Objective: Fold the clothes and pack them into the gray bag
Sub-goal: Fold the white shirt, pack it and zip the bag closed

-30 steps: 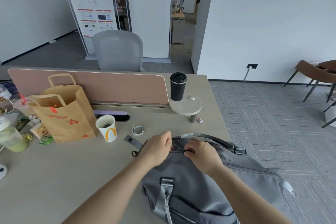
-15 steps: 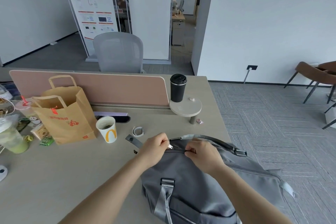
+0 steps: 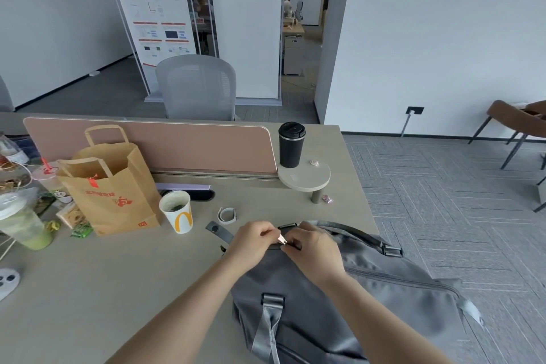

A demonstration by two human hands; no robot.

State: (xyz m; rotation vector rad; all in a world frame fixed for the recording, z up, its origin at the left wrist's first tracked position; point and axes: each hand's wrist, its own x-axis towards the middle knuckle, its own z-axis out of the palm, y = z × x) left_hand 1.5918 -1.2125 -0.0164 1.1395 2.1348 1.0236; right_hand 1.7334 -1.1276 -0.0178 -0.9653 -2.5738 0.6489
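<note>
The gray bag [image 3: 369, 298] lies on the desk's front right corner, reaching past the desk edge. Its top zipper [image 3: 393, 276] looks shut along the visible stretch. My left hand [image 3: 254, 241] pinches a small silver zipper pull [image 3: 282, 240] at the bag's left end. My right hand [image 3: 313, 248] touches it from the right and presses on the bag's top by the same pull. A gray carry strap [image 3: 269, 325] hangs down the bag's front. No clothes are in view.
A paper cup [image 3: 177, 211], a brown paper bag [image 3: 115, 186] and drinks [image 3: 20, 221] stand on the left of the desk [image 3: 118, 289]. A black tumbler [image 3: 291, 145] sits on a round shelf at the back. A small band [image 3: 227, 215] lies near the bag.
Both hands have closed together over the zipper pull at the bag's left end, and the silver pull now shows between the fingers. The bag has stayed in place.
</note>
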